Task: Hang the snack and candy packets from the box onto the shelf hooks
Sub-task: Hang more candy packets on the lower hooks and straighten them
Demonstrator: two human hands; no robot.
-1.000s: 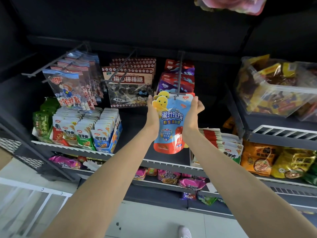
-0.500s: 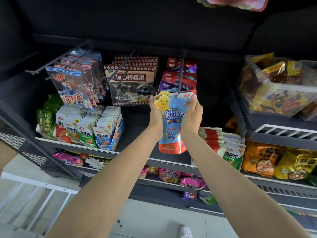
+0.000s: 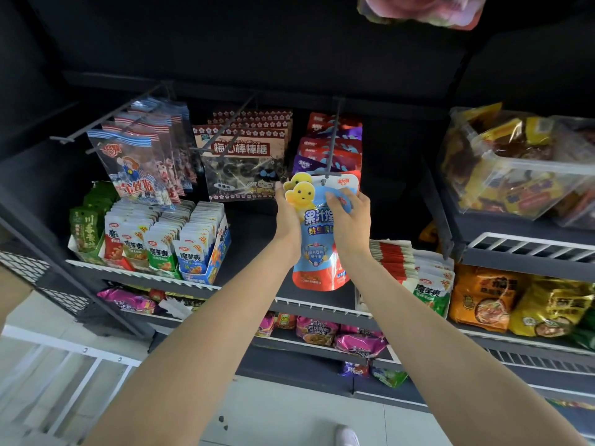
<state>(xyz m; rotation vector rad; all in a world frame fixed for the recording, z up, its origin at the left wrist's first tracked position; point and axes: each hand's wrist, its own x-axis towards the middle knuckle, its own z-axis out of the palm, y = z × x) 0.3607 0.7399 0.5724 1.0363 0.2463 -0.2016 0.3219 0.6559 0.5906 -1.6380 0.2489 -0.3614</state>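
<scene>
With both our left hand [image 3: 287, 217] and right hand [image 3: 349, 220] gripping the pouch [image 3: 318, 249] upright, its hole sits at the hook [image 3: 330, 146] tip, directly above.

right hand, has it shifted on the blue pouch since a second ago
Yes. The right hand has slid from the blue pouch's right edge across its front, leftward, while the hook stays above.

Bare shelf [image 3: 257, 239] below the hooks; boxed sachets [image 3: 167, 239] flank its left.

Dark shelving unit [image 3: 322, 309], pale tiled floor [image 3: 273, 413], white rail [image 3: 74, 349] left
</scene>
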